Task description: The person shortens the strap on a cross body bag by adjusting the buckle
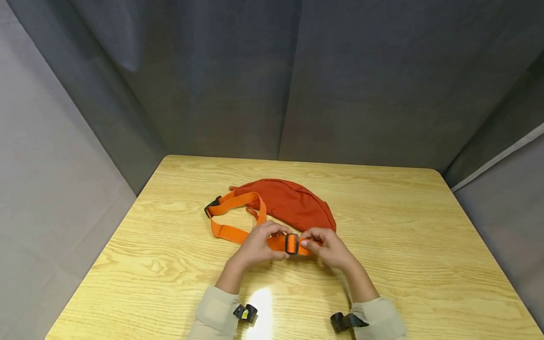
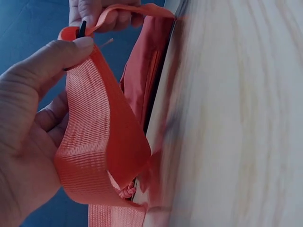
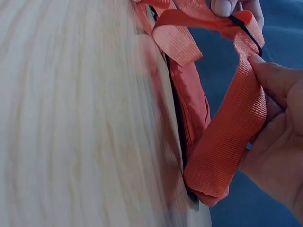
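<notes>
A red waist bag (image 1: 289,200) lies on the wooden table with its orange strap (image 1: 229,233) looped out to the left and front. My left hand (image 1: 259,245) pinches the strap at a black slide adjuster (image 1: 292,243), thumb on its edge in the left wrist view. On the other side of the adjuster, my right hand (image 1: 329,248) pinches the strap between thumb and fingers. The left wrist view shows the strap (image 2: 90,127) hanging in a fold below the left thumb. Webbing (image 3: 227,127) also hangs beneath the right thumb in the right wrist view.
A black buckle (image 1: 212,206) sits on the strap at the bag's left. The light wooden table (image 1: 403,236) extends around the bag. Dark grey curtains (image 1: 238,85) stand behind the table, with pale panels (image 1: 55,189) at the sides.
</notes>
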A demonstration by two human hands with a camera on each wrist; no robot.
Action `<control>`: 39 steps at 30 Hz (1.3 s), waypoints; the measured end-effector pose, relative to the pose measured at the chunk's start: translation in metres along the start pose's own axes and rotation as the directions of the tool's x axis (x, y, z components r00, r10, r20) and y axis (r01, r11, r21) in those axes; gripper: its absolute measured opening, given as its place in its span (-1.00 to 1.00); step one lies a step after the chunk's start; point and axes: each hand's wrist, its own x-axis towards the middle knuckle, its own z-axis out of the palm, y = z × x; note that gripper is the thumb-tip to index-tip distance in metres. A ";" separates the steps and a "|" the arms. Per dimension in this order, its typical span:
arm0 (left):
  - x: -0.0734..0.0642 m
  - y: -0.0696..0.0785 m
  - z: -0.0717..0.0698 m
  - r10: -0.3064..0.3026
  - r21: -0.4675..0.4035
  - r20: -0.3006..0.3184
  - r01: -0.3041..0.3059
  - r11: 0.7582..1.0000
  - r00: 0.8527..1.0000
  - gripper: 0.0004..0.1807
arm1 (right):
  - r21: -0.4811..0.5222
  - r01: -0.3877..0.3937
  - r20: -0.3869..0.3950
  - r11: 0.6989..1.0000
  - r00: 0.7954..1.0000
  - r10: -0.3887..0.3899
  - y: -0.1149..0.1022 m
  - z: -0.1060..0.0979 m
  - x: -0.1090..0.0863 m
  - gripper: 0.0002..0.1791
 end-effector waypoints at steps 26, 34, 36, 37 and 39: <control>0.005 -0.001 0.009 0.012 -0.029 0.047 -0.011 1.000 0.999 -0.48 | -0.086 -0.035 -0.038 0.996 0.999 0.031 0.038 -0.002 -0.003 -0.93; 0.005 0.000 0.010 -0.033 -0.009 0.050 0.033 0.999 0.998 -0.48 | -0.101 -0.112 -0.084 0.989 0.991 0.103 0.040 -0.009 -0.014 -0.83; 0.005 0.000 0.010 -0.034 -0.002 0.047 0.034 0.999 0.998 -0.47 | -0.115 -0.114 -0.093 0.987 0.990 0.103 0.041 -0.011 -0.016 -0.84; 0.006 0.000 0.011 -0.035 0.003 0.045 0.035 0.999 0.998 -0.47 | -0.122 -0.111 -0.096 0.986 0.990 0.099 0.042 -0.011 -0.016 -0.86; 0.006 0.000 0.012 -0.028 0.010 0.043 0.028 1.000 0.999 -0.48 | -0.128 -0.104 -0.098 0.986 0.991 0.092 0.043 -0.011 -0.015 -0.90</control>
